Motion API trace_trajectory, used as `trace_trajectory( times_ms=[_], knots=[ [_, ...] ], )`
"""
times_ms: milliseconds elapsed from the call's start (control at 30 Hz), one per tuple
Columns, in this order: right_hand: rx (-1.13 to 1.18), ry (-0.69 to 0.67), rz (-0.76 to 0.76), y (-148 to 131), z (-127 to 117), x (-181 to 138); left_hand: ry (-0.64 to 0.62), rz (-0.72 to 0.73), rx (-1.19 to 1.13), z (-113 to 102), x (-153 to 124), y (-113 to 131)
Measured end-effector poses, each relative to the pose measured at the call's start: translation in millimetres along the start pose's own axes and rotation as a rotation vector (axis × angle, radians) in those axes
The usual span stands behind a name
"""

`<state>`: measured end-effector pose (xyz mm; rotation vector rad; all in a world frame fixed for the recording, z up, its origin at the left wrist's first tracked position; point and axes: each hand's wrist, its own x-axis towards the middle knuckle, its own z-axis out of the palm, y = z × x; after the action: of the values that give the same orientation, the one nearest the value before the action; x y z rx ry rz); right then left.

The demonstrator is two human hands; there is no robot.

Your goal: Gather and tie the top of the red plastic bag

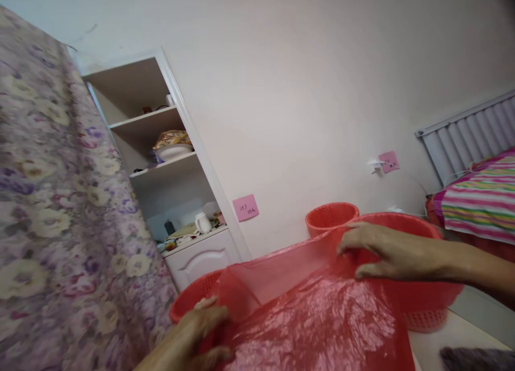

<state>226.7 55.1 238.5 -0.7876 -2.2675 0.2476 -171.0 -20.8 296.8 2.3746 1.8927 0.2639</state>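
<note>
Left hand (203, 328) sits lowest and nearest, its fingers curled over the edge of a red plastic bag (314, 317), pinching the thin film against the rim of a red basket (189, 301) just under it. Right hand (378, 250) lies farther up and across, palm down, with the fingers spread and the thumb tucked under, gripping the bag's far edge where it drapes over the rim of a larger red basket (418, 296). Between both hands the bag is stretched out, glossy and crinkled, part of it see-through.

Just behind the right hand stands a third, smaller red basket (330, 216). Past the right forearm is a striped cloth (478, 199), with a grey ribbed panel (466, 138) behind it. Beside the left hand hangs a flowered purple curtain (60, 199). Beyond it is a white shelf unit (169, 162) holding a bowl and a small white jug (202, 222). Two pink notes (245, 207) are stuck on the wall (289, 92) at the back.
</note>
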Motion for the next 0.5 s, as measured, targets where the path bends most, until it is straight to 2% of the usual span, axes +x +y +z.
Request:
trace_trajectory(
  times_ms=[67,133,233,333,433,500],
  knots=[
    [-0.014,-0.001,-0.057,-3,2,0,0.011,0.136,0.024,-1,1,3],
    [0.000,0.061,-0.068,-6,-3,0,0.118,0.183,-0.015,-7,1,2],
    [0.010,0.207,-0.017,-10,-13,-5,0.299,0.145,-0.083,-16,-2,-7],
    [0.072,0.343,0.072,-3,-17,-16,0.389,0.108,-0.186,-18,-7,-23],
    [0.304,0.410,0.242,22,-3,-35,0.449,0.044,-0.470,-7,-10,-44],
    [0.521,0.384,0.325,45,19,-50,0.453,-0.007,-0.694,9,-10,-56]
  ],
)
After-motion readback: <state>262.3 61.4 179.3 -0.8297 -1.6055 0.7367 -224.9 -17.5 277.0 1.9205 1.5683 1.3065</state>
